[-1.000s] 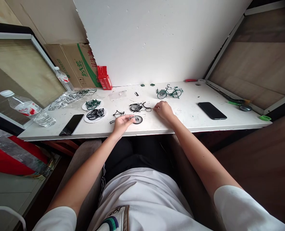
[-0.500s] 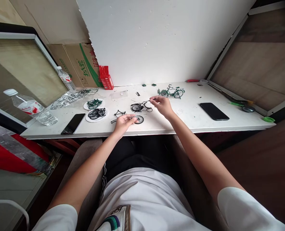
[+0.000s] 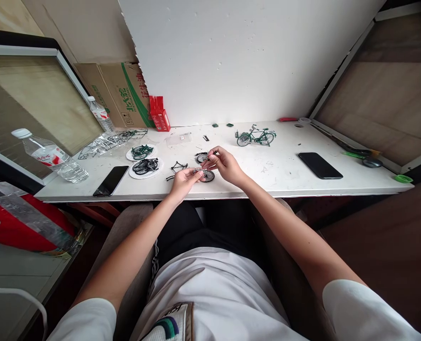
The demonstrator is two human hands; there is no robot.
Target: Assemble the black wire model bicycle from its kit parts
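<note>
My left hand (image 3: 184, 182) pinches a toy bicycle's wheel assembly, its spoked wheel (image 3: 209, 176) sticking out to the right just above the white table. Close beside it, my right hand (image 3: 226, 166) has thumb and fingers pressed together on a small dark piece too tiny to name; its tips are almost at the left fingertips. Whether the pieces touch, I cannot tell. A black bicycle frame part (image 3: 178, 166) lies left of the left hand. Behind the hands lie black wheel parts (image 3: 200, 157), partly hidden by the right hand.
A green model bicycle (image 3: 256, 137) stands at the back right. Two paper plates at left hold black parts (image 3: 145, 166) and green parts (image 3: 141, 151). Phones lie at left (image 3: 111, 181) and right (image 3: 319, 166). A water bottle (image 3: 52, 158) and a red box (image 3: 160, 113) stand on the left.
My right hand has moved left and toward me, bringing its small dark piece up to the wheel in my left hand. The left hand has kept its hold.
</note>
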